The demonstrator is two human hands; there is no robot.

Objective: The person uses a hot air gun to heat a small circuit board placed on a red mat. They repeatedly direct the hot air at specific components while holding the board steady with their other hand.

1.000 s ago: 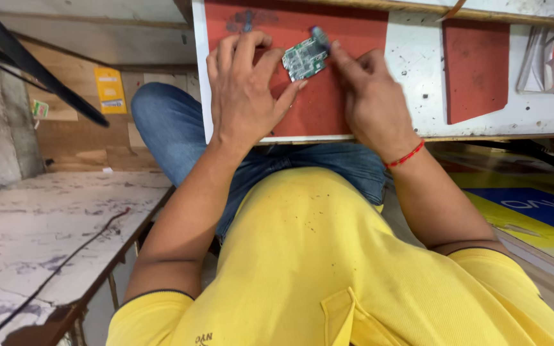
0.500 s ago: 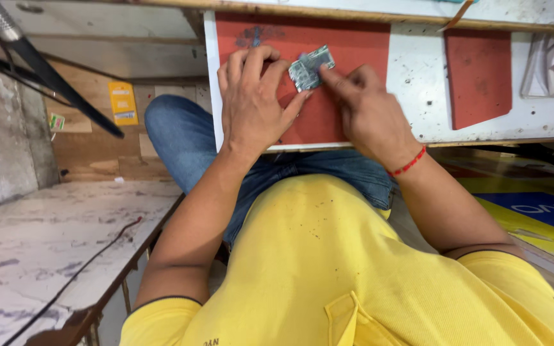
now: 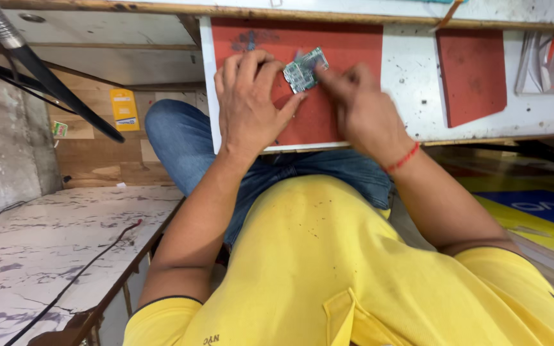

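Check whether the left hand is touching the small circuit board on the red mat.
Touching. The head view shows the left hand with its fingers at the circuit board, holding its edge against the red mat.

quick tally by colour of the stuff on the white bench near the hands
Red: 2, the large red rubber mat under the left hand and right hand, and the smaller red rubber mat.
Green: 1, the small green circuit board between the fingertips of both hands.
Clear: 1, the clear plastic packet at the right edge.
Total: 4
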